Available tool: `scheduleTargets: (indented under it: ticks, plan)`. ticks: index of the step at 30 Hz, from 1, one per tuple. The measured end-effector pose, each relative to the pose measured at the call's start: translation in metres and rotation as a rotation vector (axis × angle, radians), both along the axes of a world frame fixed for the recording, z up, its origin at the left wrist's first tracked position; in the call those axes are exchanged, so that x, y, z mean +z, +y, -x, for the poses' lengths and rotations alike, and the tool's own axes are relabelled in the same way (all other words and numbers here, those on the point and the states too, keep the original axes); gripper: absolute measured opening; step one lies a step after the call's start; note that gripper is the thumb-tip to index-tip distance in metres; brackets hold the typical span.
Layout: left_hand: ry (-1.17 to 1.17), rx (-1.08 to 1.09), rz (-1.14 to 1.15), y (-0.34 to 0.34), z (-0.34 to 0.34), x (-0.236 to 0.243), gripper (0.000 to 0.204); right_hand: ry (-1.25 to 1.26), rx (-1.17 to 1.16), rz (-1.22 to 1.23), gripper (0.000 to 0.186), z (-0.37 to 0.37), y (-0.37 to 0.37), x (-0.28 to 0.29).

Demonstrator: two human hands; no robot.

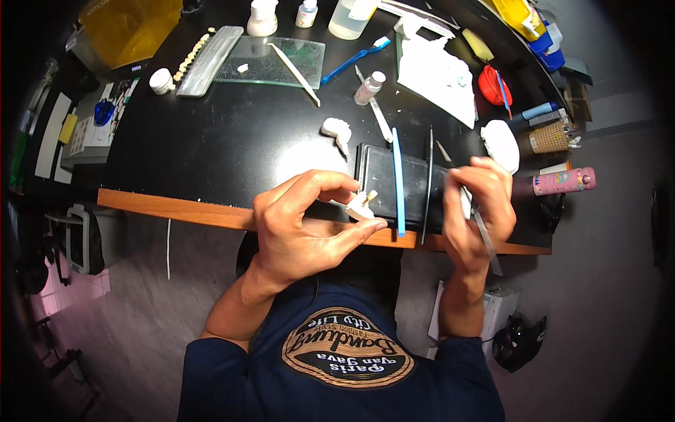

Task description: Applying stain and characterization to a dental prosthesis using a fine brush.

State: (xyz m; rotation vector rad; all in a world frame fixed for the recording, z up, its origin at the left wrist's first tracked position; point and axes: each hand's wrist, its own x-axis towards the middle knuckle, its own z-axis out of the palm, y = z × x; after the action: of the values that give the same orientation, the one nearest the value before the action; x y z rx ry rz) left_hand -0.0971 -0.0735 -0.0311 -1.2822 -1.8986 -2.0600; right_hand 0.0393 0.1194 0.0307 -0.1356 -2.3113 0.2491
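Observation:
Between the thumb and fingertips of my left hand [292, 225] is a small cream dental model piece [360, 207] with a yellowish stub standing up from it. It is held just above the table's front edge. My right hand [485, 207], smeared by motion, is closed round a thin flat metal tool [488, 243] whose blade points down toward me; its exact kind is unclear. Beyond and between the hands lies a shallow black case [380, 165]. Across this case rest a blue file-like strip [399, 183] and a thin black rod [428, 186].
Farther back are a crumpled white lump [338, 130], a small bottle [370, 88], a blue toothbrush [356, 59] and a glass plate [302, 60]. White tissue [434, 79], a red round dish [491, 87] and a pink bottle [564, 181] stand to the right. The wooden table edge [176, 206] runs nearest me.

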Motion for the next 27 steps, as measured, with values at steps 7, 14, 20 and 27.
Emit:
scheduleTargets:
  ticks: [7, 14, 20, 27]
  plan:
    - [-0.078, 0.045, 0.024, 0.002, -0.005, 0.000, 0.043, -0.430, 0.029, -0.381, 0.018, 0.017, 0.013, 0.004]
    - [-0.089, 0.062, 0.026, 0.002, -0.001, -0.002, 0.040, -0.526, -0.020, -0.435, 0.015, 0.025, -0.001, 0.009]
    - [-0.044, 0.100, 0.013, 0.003, 0.000, -0.001, 0.039, -0.592, -0.086, -0.450, 0.023, 0.026, -0.008, 0.009]
    - [-0.004, 0.109, -0.018, 0.000, -0.002, -0.001, 0.038, -0.621, -0.132, -0.486, 0.027, 0.022, -0.015, 0.008]
